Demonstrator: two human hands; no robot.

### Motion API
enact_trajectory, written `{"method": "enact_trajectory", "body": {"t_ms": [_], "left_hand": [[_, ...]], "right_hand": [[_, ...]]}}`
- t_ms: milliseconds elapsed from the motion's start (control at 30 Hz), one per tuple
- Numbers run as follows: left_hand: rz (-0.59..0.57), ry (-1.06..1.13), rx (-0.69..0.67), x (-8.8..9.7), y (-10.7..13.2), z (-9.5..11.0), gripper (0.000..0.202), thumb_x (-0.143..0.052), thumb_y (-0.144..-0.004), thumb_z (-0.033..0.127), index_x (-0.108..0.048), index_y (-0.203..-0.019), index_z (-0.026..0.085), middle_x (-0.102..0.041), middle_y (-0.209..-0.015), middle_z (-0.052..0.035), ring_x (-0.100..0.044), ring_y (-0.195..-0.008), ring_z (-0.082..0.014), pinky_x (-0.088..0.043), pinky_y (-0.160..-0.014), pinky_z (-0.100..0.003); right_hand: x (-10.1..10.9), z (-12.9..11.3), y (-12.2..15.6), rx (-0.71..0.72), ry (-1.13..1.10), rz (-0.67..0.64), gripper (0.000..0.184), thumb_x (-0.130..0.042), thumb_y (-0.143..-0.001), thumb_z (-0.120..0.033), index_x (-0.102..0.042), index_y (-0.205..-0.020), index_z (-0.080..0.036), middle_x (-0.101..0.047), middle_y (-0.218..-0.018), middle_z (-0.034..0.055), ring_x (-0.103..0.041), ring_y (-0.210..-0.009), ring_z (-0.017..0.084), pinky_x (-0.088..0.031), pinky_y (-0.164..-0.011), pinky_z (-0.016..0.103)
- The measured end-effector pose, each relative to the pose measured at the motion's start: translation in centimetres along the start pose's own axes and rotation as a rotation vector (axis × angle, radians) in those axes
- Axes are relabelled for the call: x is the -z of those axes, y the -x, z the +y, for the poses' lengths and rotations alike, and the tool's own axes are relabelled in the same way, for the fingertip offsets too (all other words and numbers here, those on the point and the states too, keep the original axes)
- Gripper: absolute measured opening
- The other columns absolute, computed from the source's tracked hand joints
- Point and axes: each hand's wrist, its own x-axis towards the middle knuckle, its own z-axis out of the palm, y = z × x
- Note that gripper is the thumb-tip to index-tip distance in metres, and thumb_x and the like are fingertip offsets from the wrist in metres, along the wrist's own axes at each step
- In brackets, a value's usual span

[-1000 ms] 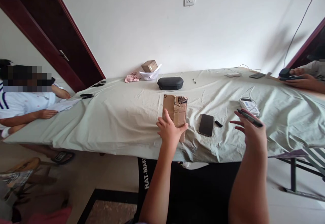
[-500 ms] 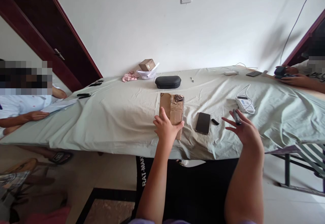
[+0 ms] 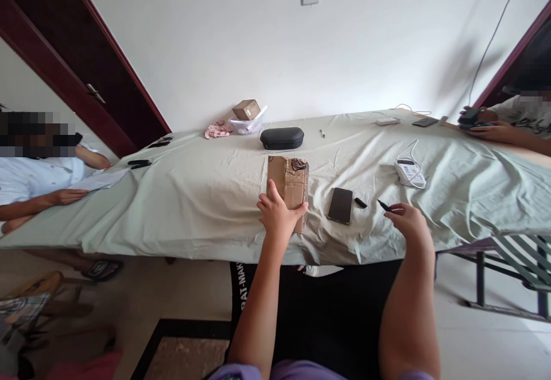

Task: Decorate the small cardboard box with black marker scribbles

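Note:
My left hand spans the near part of a brown cardboard box, thumb at its right edge and fingers toward its left. Black curved lines are drawn on the box's far right corner. My right hand pinches a black marker, its uncapped tip pointing up and left above the cloth. Between the hands lie a dark smartphone and, just right of it, a black marker cap.
A pale green cloth covers the table. Behind the box sits a black zip case. A white device with a cord lies beyond my right hand. One person sits at the left with papers; another person's hands hold a dark object at the right.
My right hand has turned and closed its fingers round the marker, whose tip now points left. My left hand stays on the cardboard box. The view has shifted slightly.

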Motion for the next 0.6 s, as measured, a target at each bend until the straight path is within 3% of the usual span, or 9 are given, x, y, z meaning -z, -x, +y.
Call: {"method": "enact_trajectory", "body": {"t_ms": [100, 267, 433, 600], "left_hand": [[-0.01, 0.004, 0.003, 0.2, 0.1, 0.1, 0.124, -0.085, -0.074, 0.059, -0.018, -0.169, 0.016, -0.045, -0.138, -0.023, -0.049, -0.126, -0.0428, -0.055, -0.096, -0.06], [-0.03, 0.011, 0.006, 0.5, 0.2, 0.3, 0.123, -0.084, -0.075, 0.06, -0.017, -0.169, 0.017, -0.044, -0.14, -0.024, -0.048, -0.127, -0.0434, -0.056, -0.094, -0.06], [-0.044, 0.016, 0.001, 0.6, 0.1, 0.1, 0.123, -0.083, -0.076, 0.061, -0.016, -0.169, 0.017, -0.043, -0.141, -0.0245, -0.047, -0.127, -0.0434, -0.056, -0.093, -0.06], [-0.045, 0.009, -0.014, 0.5, 0.2, -0.2, 0.122, -0.082, -0.076, 0.063, -0.017, -0.168, 0.018, -0.043, -0.142, -0.0254, -0.047, -0.128, -0.043, -0.056, -0.093, -0.058]], "right_hand": [[-0.2, 1.3, -0.1, -0.056, 0.178, -0.038, 0.018, -0.073, -0.071, -0.024, -0.074, -0.087, -0.018, -0.074, -0.075, 0.0063, -0.067, -0.069, 0.023, -0.047, -0.067, 0.033], [-0.5, 2.2, 0.2, -0.005, 0.27, -0.072, 0.024, -0.07, -0.074, -0.024, -0.079, -0.094, -0.014, -0.076, -0.083, 0.0092, -0.069, -0.077, 0.026, -0.046, -0.068, 0.032], [-1.5, 1.5, 0.2, 0.025, 0.296, -0.094, 0.025, -0.067, -0.075, -0.021, -0.081, -0.095, -0.016, -0.077, -0.084, 0.0079, -0.071, -0.081, 0.026, -0.048, -0.07, 0.03], [-2.9, 0.3, -0.2, 0.018, 0.359, -0.063, 0.03, -0.066, -0.076, -0.019, -0.083, -0.101, -0.015, -0.078, -0.094, 0.0128, -0.072, -0.094, 0.031, -0.05, -0.078, 0.034]]}}
